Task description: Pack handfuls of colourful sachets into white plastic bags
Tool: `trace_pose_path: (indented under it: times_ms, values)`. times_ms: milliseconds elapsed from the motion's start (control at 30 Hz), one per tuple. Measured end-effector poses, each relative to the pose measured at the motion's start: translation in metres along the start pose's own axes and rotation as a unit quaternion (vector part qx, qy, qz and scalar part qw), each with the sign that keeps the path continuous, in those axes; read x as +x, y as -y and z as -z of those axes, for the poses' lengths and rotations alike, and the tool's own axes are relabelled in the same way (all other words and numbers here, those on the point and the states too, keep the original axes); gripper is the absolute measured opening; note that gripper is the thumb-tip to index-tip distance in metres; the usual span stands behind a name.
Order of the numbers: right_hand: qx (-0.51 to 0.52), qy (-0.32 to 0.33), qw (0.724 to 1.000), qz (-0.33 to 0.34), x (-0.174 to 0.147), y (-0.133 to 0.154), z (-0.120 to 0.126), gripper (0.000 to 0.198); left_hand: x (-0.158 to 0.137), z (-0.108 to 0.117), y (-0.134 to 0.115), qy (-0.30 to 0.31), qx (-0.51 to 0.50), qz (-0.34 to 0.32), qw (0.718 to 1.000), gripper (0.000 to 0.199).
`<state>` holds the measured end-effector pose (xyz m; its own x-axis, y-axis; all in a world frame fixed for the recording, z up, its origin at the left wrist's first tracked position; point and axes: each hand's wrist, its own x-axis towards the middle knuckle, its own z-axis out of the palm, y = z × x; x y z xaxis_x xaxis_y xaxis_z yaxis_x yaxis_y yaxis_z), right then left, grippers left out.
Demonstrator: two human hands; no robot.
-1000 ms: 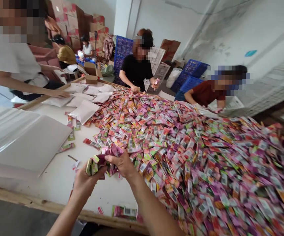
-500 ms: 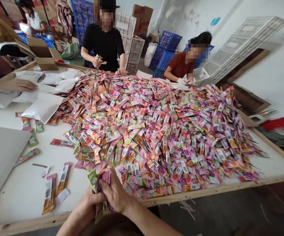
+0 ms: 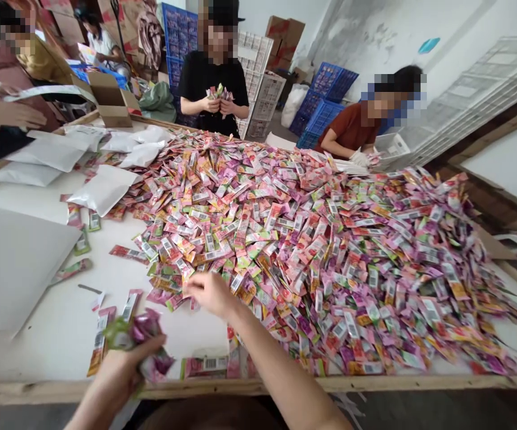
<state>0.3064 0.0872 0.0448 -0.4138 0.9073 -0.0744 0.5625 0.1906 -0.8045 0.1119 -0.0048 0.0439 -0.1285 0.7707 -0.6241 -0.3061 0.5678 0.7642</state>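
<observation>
In the head view, my left hand (image 3: 119,370) is closed round a bunch of stick sachets (image 3: 146,343), purple and green and blurred by motion, above the table's front edge. My right hand (image 3: 211,294) reaches to the near left edge of a big heap of stick sachets (image 3: 280,239). Its fingers are bent and pressed together at the tips, against the heap; whatever lies between them is too small to make out. Two loose sachets (image 3: 99,340) lie beside my left hand, partly behind the bunch. Another sachet (image 3: 209,364) lies by the front edge.
A large white sheet (image 3: 21,269) covers the table's left side. White pouches (image 3: 104,190) lie behind it, near a co-worker's hand (image 3: 21,113). Across the table, one person (image 3: 214,89) holds sachets and another person (image 3: 348,128) wears gloves. An open carton (image 3: 113,110) stands at the back left.
My hands have come apart. The left moved left with the bunch; the right moved forward to the heap. The person in black now has both hands together, and the view has shifted.
</observation>
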Motion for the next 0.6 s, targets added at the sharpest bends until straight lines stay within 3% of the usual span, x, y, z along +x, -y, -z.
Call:
trace_pose_path:
  times_ms: [67, 100, 167, 267, 367, 500, 600]
  values:
    - [-0.058, -0.141, 0.988, -0.028, 0.043, 0.004, 0.008, 0.013, 0.009, 0.032, -0.013, -0.067, -0.021, -0.017, 0.997, 0.036]
    - [-0.073, -0.169, 0.982, -0.036, 0.064, 0.005, 0.01, 0.023, 0.012, 0.046, -0.019, -0.08, -0.034, -0.021, 0.996, 0.034]
    - [-0.053, -0.171, 0.982, -0.053, 0.095, 0.007, 0.012, 0.029, 0.014, 0.066, -0.029, -0.088, -0.069, 0.0, 0.994, 0.027]
    - [-0.001, -0.151, 0.987, -0.058, 0.109, 0.005, 0.011, 0.011, 0.013, 0.073, -0.033, -0.088, -0.13, 0.062, 0.986, 0.013]
    - [0.037, -0.167, 0.984, -0.058, 0.073, -0.004, 0.011, 0.007, 0.016, 0.073, -0.028, -0.081, -0.146, 0.078, 0.983, 0.017]
    - [0.143, -0.138, 0.979, -0.04, -0.03, -0.022, 0.0, 0.007, 0.025, 0.092, -0.02, -0.081, -0.153, 0.04, 0.984, 0.026]
    - [0.134, -0.112, 0.981, -0.089, -0.095, -0.032, -0.018, 0.005, 0.032, 0.11, -0.018, -0.037, -0.164, -0.005, 0.986, 0.031]
